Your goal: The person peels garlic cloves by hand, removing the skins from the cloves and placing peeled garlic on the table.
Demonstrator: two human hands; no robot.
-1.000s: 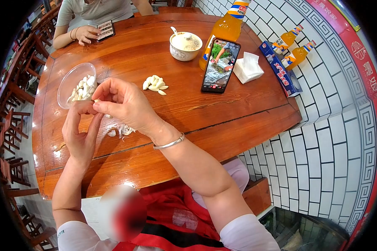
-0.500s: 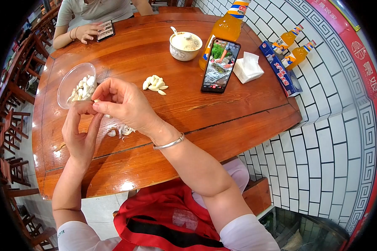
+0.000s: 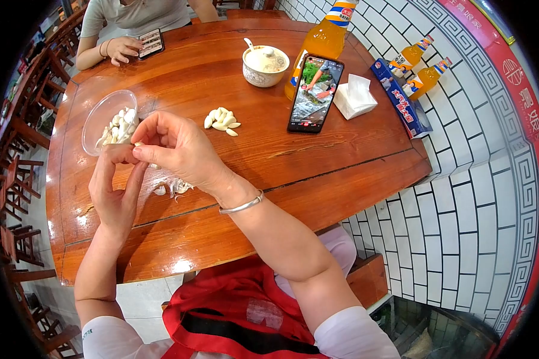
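We see both forearms angled inward over the wooden table [image 3: 293, 161], wrists raised. Our left hand [image 3: 115, 186] points upward, our right hand [image 3: 182, 149] reaches leftward with curled fingers, and their thumbs and forefingers meet, pinching a mostly hidden garlic clove [image 3: 138, 144] above the table's left side, near the plastic tub [image 3: 88, 128].

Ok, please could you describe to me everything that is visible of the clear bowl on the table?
The clear bowl is round and see-through, with a thin rim, and looks like plastic. It has no lid on it and stands upright on the wooden table, just beyond the left hand. Whitish garlic cloves lie heaped inside, leaving part of its far side bare. Fingers overlap its near edge in this view; whether they touch it, I cannot tell.
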